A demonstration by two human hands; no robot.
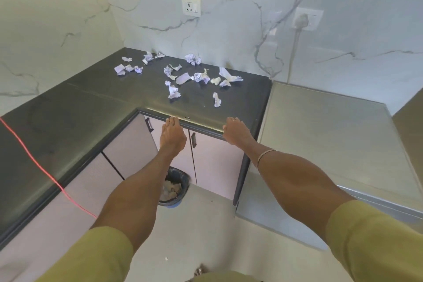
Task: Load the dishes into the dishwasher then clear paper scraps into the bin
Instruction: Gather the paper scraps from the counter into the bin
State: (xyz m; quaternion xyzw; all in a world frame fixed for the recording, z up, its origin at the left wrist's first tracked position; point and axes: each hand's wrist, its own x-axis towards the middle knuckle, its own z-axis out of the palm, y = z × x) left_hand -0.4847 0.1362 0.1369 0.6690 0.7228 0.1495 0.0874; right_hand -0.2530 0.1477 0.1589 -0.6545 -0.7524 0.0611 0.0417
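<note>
While the bin [172, 188] waits on the floor below, both hands [173, 133] [234, 130] reach empty, fingers loose, over the surface's [91, 103] front edge; crumpled paper scraps [180, 75] beyond, toward its back edge, could scatter floorward if swept carelessly.

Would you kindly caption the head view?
Both hands reach toward paper scraps on the dark counter.

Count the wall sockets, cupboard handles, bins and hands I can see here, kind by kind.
2 wall sockets
2 cupboard handles
1 bin
2 hands: left hand, right hand
Total: 7
</note>
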